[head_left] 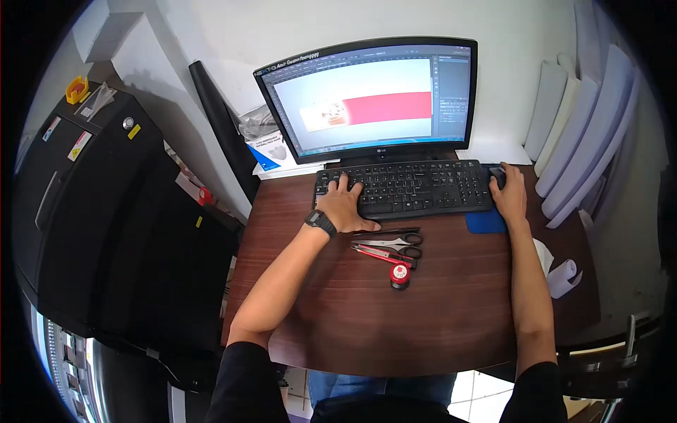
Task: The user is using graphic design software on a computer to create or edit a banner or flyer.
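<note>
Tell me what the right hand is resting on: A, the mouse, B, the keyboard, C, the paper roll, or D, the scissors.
A: the right hand covers the black mouse on the blue pad, just right of the keyboard, where the left hand lies.

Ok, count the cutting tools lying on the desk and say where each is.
2. The black-handled scissors lie just in front of the keyboard, near the left hand. The red utility knife lies right beside them, on the nearer side. None looks hidden.
</note>
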A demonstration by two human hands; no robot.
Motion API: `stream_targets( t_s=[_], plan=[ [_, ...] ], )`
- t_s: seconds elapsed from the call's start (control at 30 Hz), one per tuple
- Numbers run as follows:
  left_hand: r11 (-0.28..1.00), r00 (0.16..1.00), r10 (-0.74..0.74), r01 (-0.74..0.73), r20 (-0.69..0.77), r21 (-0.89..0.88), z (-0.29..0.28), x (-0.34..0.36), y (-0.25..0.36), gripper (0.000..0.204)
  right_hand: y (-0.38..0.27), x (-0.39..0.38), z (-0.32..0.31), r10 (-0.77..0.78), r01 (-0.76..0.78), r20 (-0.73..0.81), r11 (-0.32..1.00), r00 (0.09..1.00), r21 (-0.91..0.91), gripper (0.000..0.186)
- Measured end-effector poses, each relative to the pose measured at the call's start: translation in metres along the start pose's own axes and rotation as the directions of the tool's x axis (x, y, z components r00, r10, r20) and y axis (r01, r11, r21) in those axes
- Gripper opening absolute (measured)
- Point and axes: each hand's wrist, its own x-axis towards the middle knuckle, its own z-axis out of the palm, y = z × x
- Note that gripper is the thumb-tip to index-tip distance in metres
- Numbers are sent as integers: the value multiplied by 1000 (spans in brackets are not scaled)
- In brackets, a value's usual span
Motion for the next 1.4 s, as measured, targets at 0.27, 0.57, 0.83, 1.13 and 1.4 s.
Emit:
stream_targets(
  t_s=[0.27,0.57,0.83,1.13,1.4],
  plan=[
    [980,762,187,-189,-620,62,31,-23,-15,80,6,-5,-4,-1,1,18,999,1000,-35,51],
    [960,699,118,-263,-705,-101,72,-45,-48,71,4,-2,-2,-43,46,53,998,998,-46,36],
    [923,761,138,-331,-634,-197,79,-43,-54,79,4,-3,0,-86,86,25,996,996,-25,31],
    [916,776,118,-326,-619,-235,79,-41,-53,80,2,-1,0,-82,83,35,996,996,-45,31],
    [916,789,113,-318,-604,-244,78,-42,-52,79,3,-1,1,-88,90,32,994,996,-56,30]
  ],
)
